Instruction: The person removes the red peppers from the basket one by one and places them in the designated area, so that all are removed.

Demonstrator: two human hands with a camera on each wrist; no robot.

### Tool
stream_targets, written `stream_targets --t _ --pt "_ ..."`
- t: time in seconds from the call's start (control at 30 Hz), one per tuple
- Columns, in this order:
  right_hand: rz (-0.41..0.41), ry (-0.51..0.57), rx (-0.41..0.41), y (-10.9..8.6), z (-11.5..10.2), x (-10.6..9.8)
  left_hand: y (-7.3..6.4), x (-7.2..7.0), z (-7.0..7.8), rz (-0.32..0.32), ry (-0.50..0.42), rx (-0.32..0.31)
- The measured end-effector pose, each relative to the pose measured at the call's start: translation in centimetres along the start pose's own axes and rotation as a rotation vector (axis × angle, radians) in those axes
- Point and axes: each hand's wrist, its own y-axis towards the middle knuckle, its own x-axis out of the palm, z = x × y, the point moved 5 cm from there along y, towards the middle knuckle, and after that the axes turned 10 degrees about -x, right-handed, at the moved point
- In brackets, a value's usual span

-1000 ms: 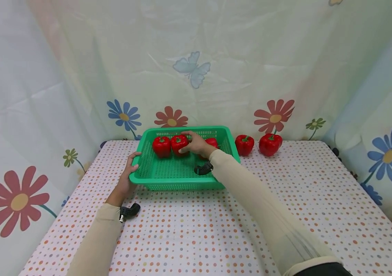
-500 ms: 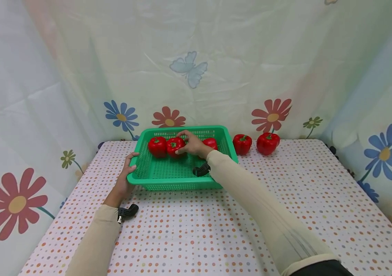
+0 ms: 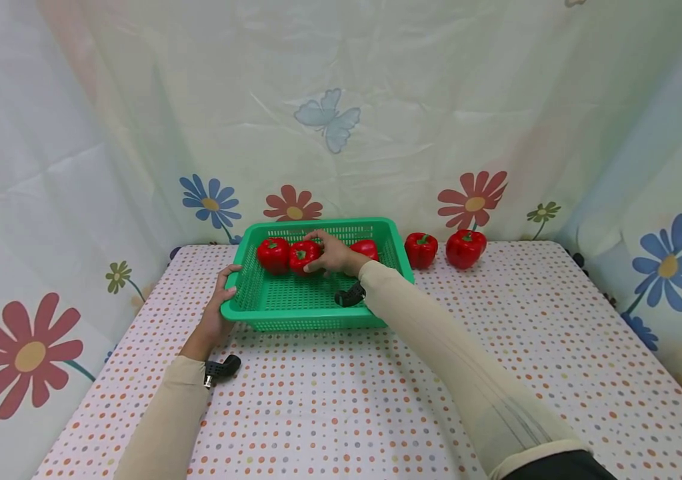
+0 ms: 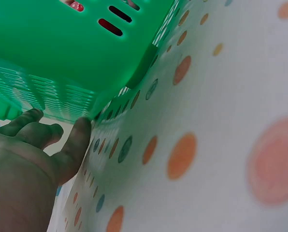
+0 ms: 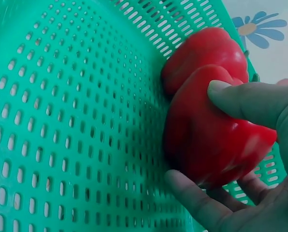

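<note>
A green plastic basket [image 3: 311, 319] stands at the back of the table. Inside it my right hand [image 3: 335, 255] holds a red bell pepper [image 3: 302, 259], with the thumb on the near side and fingers around the other. That pepper [image 5: 207, 130] touches a second red bell pepper [image 3: 273, 256] to its left, along the basket's back part. Partly behind my right hand lies a third bell pepper [image 3: 366, 249]. At the basket's left end, my left hand [image 3: 217, 313] touches the outer wall with spread fingers; its fingertips meet the wall [image 4: 66, 92] in the left wrist view.
Two more red bell peppers [image 3: 421, 251] [image 3: 466, 249] stand on the table just right of the basket. A dotted cloth [image 3: 329, 407] covers the table. Flower-printed curtains [image 3: 401, 133] hang behind and at both sides.
The head view has shifted slightly. The held bell pepper and its neighbour have moved a little left within the basket, and the held one has tilted slightly. My left hand stays at the basket's end.
</note>
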Motion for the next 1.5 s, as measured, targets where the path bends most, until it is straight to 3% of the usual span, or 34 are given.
stream_targets --t 0.87,1.03,1.27,1.5 --pt "-0.022 -0.011 0.022 -0.1 0.0 -0.3 0.1 -0.2 -0.2 0.015 -0.001 -0.003" --pt "0.016 0.037 0.023 -0.3 -0.2 -1.1 0.2 0.0 -0.3 0.019 0.003 -0.002" --pt "0.067 0.224 0.038 -1.3 -1.1 -2.8 0.3 0.0 -0.5 0.023 0.013 -0.007" --pt "0.099 0.264 0.047 -3.2 -2.3 -4.8 0.2 -0.2 -0.5 0.024 0.010 -0.006"
